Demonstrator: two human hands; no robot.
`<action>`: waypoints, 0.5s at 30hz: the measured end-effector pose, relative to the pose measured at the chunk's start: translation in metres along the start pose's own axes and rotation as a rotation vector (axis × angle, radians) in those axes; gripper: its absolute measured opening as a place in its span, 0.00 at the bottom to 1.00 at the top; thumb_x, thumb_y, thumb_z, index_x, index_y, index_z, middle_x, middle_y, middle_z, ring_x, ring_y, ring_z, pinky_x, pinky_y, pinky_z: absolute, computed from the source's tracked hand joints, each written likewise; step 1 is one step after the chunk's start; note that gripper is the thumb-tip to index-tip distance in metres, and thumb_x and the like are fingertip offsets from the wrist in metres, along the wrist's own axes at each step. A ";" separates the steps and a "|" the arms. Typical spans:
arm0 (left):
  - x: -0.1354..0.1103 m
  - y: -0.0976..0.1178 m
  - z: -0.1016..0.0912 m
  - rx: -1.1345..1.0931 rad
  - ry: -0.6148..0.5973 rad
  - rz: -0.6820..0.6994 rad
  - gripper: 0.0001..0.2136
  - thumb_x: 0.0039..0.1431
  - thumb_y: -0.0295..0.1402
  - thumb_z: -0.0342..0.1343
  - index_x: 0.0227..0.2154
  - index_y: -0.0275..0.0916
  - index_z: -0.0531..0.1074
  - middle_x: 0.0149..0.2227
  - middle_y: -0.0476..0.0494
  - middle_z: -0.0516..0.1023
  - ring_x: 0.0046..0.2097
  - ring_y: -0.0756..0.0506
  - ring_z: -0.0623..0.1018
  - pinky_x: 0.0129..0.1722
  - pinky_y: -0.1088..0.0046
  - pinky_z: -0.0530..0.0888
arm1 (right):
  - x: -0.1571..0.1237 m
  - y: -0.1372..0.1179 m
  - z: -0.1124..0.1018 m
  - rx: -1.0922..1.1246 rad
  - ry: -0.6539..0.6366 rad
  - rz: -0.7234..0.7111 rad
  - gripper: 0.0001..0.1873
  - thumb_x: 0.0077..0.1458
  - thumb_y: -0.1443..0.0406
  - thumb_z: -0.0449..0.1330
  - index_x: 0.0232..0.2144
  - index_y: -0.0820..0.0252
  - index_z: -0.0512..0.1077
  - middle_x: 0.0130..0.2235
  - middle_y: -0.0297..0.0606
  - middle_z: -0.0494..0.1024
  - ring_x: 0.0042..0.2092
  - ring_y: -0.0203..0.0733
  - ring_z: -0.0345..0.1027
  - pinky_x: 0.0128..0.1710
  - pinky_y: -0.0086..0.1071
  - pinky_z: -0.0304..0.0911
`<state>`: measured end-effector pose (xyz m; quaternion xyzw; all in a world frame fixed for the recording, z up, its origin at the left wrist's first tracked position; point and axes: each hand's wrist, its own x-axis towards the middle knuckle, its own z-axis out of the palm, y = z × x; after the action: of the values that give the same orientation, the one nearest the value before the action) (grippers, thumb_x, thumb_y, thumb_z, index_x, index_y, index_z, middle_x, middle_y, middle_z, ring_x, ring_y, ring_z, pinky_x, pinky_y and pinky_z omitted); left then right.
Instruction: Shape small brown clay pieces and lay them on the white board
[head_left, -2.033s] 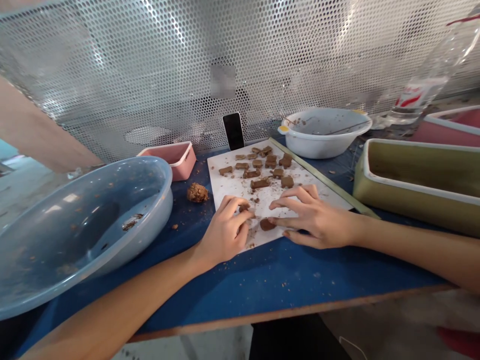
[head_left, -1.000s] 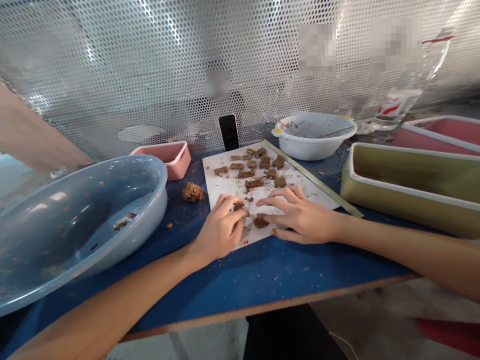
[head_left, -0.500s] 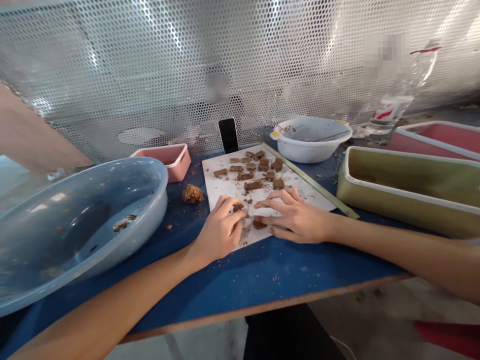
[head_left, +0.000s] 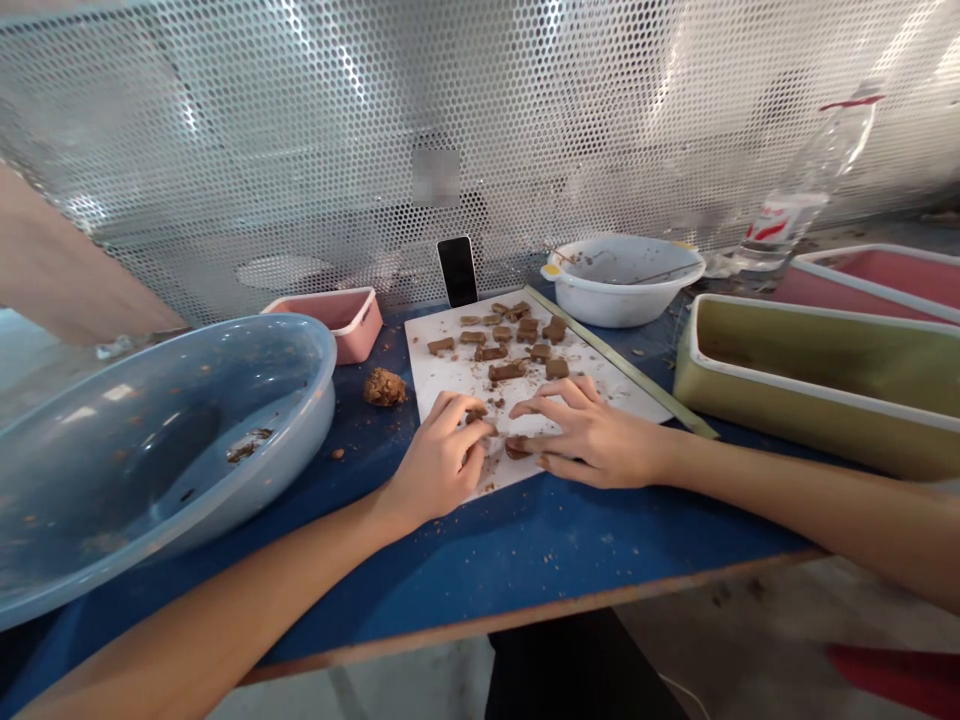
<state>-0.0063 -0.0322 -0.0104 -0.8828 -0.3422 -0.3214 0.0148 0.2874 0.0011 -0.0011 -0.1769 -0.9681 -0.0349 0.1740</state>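
Right hand rests a fingertip on a flat clay piece

The piece lies on the near part of a white sheet; the right fingers spread loosely, grasping nothing. To the left, the left hand curls over a brown clay bit; whether it grips is unclear. Small clay shapes lie farther back. A rough clay lump sits left of the sheet, a green trough right.

No text readable; red marking on white label of clear bottle too blurred.
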 end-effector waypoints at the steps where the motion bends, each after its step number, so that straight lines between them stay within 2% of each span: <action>1: 0.000 0.000 0.000 0.002 -0.001 -0.002 0.14 0.69 0.18 0.52 0.43 0.38 0.81 0.50 0.36 0.77 0.54 0.37 0.75 0.54 0.52 0.81 | 0.000 0.000 0.000 0.003 0.010 0.006 0.18 0.76 0.61 0.58 0.61 0.50 0.82 0.68 0.48 0.73 0.67 0.64 0.60 0.61 0.58 0.57; 5: 0.001 0.000 0.000 -0.001 -0.007 0.000 0.14 0.69 0.18 0.52 0.43 0.37 0.81 0.51 0.36 0.77 0.54 0.37 0.74 0.54 0.53 0.80 | 0.001 0.000 -0.001 0.047 -0.005 -0.024 0.18 0.76 0.59 0.58 0.61 0.50 0.82 0.68 0.48 0.73 0.67 0.64 0.58 0.60 0.57 0.57; 10: 0.001 0.001 0.000 0.003 -0.007 0.002 0.14 0.70 0.18 0.51 0.42 0.36 0.81 0.51 0.35 0.76 0.54 0.37 0.74 0.54 0.53 0.80 | 0.003 -0.003 -0.003 0.045 -0.038 0.045 0.19 0.79 0.60 0.54 0.59 0.50 0.83 0.69 0.48 0.71 0.68 0.64 0.56 0.60 0.60 0.56; 15: 0.002 0.002 -0.001 0.013 -0.004 0.002 0.14 0.69 0.18 0.51 0.43 0.37 0.81 0.50 0.35 0.77 0.54 0.37 0.75 0.54 0.53 0.81 | 0.005 -0.006 -0.004 0.115 -0.061 0.032 0.19 0.78 0.60 0.55 0.59 0.55 0.83 0.68 0.50 0.71 0.68 0.62 0.56 0.63 0.61 0.57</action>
<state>-0.0046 -0.0325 -0.0082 -0.8838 -0.3434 -0.3172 0.0203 0.2823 -0.0037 0.0045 -0.1829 -0.9704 0.0287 0.1548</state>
